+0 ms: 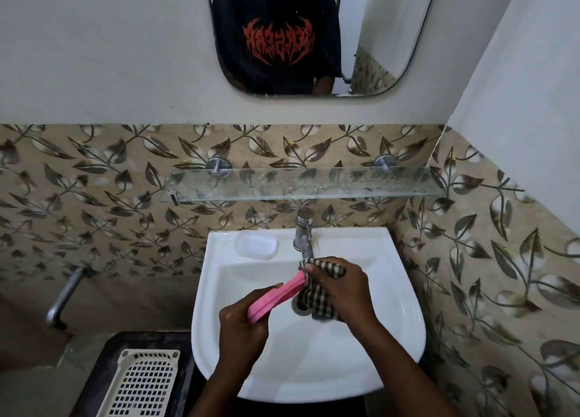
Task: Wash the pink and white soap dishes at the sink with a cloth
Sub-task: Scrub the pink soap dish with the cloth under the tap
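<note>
While both hands work over the sink (405, 294), one pink soap dish (276, 297) meets one checked cloth (317, 288) below the tap (303, 233).
Left hand (243, 325) is closed around the dish's near end, so the dish juts up and away from the grip toward the tap; right hand (343, 289) is clenched on the cloth, thumb pressing it against the dish's far end, above the sink's drain. One white soap dish (255, 244) rests on the sink's back ledge, left of the tap, untouched. Count: two dishes, one cloth.
</note>
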